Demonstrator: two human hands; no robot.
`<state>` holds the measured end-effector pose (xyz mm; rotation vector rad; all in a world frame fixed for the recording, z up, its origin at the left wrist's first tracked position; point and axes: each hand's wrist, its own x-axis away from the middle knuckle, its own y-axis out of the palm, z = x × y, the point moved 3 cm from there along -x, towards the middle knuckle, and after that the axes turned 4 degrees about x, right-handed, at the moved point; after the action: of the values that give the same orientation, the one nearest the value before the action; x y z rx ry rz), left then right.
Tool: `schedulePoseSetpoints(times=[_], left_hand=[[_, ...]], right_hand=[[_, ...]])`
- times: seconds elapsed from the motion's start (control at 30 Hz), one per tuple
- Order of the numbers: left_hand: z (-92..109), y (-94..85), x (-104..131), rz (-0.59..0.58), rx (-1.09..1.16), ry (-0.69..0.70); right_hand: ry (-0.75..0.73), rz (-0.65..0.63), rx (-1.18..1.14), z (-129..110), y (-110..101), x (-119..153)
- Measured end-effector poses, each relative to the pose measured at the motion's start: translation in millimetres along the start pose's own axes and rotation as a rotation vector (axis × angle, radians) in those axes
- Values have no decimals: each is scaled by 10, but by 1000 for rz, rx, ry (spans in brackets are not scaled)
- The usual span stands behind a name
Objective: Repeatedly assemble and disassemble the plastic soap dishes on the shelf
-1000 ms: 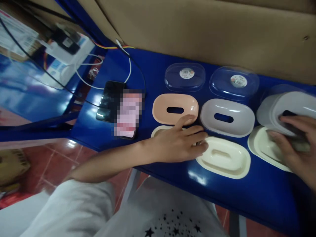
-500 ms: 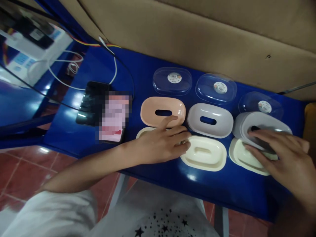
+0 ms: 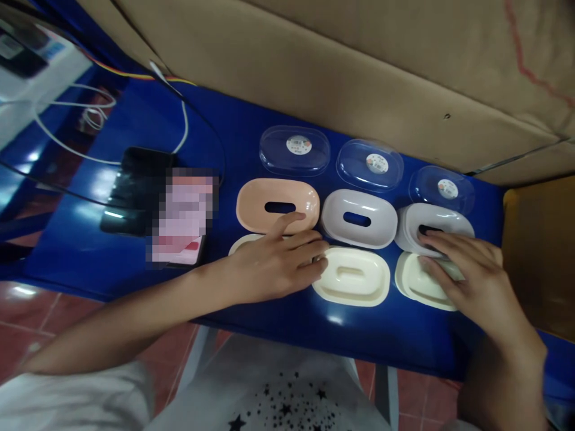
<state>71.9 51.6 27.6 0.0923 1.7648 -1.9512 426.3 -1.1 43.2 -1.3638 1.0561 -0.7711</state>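
Observation:
My left hand [image 3: 283, 257] lies over the left dishes, fingers spread, the index fingertip at the peach soap dish [image 3: 251, 203] with a slot. Its palm covers most of a cream base [image 3: 245, 242]; its other fingertips reach the left rim of the middle cream base [image 3: 354, 287]. My right hand [image 3: 471, 275] has its fingers at the slot and near side of the right grey soap dish [image 3: 409, 230], thumb below. Under that thumb sits another cream base [image 3: 406, 275]. Between the peach and right grey dishes stands a second grey soap dish [image 3: 377, 218].
Three clear lids with round labels, left [image 3: 274, 152], middle [image 3: 353, 167] and right [image 3: 424, 185], line the back by the cardboard [image 3: 359, 78]. A black device [image 3: 139, 179] and a phone [image 3: 184, 221] lie left among cables. A yellow-brown box [image 3: 539, 251] stands right.
The right grey dish has come down from a raised, tilted position to sit in the row, my right hand still on it. The view has shifted right; my left hand keeps its place.

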Motion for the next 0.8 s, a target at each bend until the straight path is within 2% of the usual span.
schedulePoseSetpoints(times=[0.2,0.33,0.47,0.53,0.6,0.67,0.8], left_hand=[[38,-7,-3,-86,87,-16],[71,-37,-2,-98,82,8],[-111,-265,32,-57,67,-37],[-248,-417,87,-42,46,-128],[-321,-524,177,-75,25,-237],[-281,-566,293,-125,21,-332],[19,-504,541,-192,15,-409]], right_hand=[[2,76,24,-11,39,-17],[-43,28,-25,7,91,-2],[-21,-15,-20,30,19,37],[2,18,-18,3,-49,43],[19,77,-26,-63,-104,32],[-14,89,-82,-166,-117,5],[-166,66,-206,-394,-106,-109]])
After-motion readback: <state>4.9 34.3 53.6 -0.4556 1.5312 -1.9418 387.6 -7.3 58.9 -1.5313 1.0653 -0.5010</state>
